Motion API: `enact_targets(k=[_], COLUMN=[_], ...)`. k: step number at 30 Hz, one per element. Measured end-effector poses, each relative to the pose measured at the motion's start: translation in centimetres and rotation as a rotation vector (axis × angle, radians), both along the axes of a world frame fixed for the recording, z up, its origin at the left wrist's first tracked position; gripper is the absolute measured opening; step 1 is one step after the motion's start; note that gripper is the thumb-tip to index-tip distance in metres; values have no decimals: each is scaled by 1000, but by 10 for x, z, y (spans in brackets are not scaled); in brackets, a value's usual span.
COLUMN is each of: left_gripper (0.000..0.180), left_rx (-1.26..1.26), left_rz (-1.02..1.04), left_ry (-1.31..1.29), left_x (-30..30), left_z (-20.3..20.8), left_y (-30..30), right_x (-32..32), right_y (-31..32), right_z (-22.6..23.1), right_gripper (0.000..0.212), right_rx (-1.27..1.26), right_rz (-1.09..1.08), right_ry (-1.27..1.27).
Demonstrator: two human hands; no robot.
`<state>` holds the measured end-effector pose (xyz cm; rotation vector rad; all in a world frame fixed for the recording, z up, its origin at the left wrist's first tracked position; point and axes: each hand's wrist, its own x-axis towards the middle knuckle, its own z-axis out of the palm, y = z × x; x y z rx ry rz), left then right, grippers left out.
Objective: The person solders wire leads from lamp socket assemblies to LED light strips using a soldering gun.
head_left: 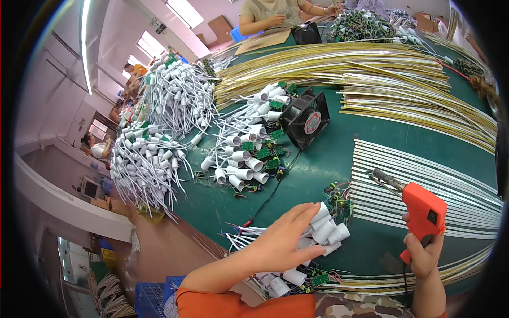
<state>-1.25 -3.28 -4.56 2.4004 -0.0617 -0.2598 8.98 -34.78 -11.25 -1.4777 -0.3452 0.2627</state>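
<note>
The left hand (286, 241), fingers spread and straight, hovers at or on white plastic cups (338, 233); contact I can't tell. They look light, stiff, smooth: take the walls, sparing the fragile circuit boards (346, 208). At its three o'clock, the right hand (425, 255) grips a red pistol-shaped tool (424, 208) by the handle, the sensible hold. The green tabletop (318, 169) bears silvery strips (456, 185) at two; a window (184, 13) glows at eleven.

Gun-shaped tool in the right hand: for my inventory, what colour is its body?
The gun-shaped tool's body is orange-red; head view shows best.
</note>
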Motion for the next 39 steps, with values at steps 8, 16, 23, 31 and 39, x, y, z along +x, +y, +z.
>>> enact_targets(k=[8,16,23,31,39], left_gripper=[33,36,44,45,37], left_rx=[157,879,-432,-629,-546], left_rz=[292,-50,364,263,267], left_ry=[-80,-525,-213,-19,6], left_x=[29,77,81,97,105], left_z=[16,-40,-4,7,3], left_y=[72,113,125,88,80], right_x=[1,1,5,2,5], right_y=[-5,-5,-2,1,-9], right_z=[6,22,18,18,21], right_gripper=[57,50,56,42,48], right_rx=[0,1,2,22,-113], right_rz=[20,33,46,-19,74], right_ry=[7,91,46,96,30])
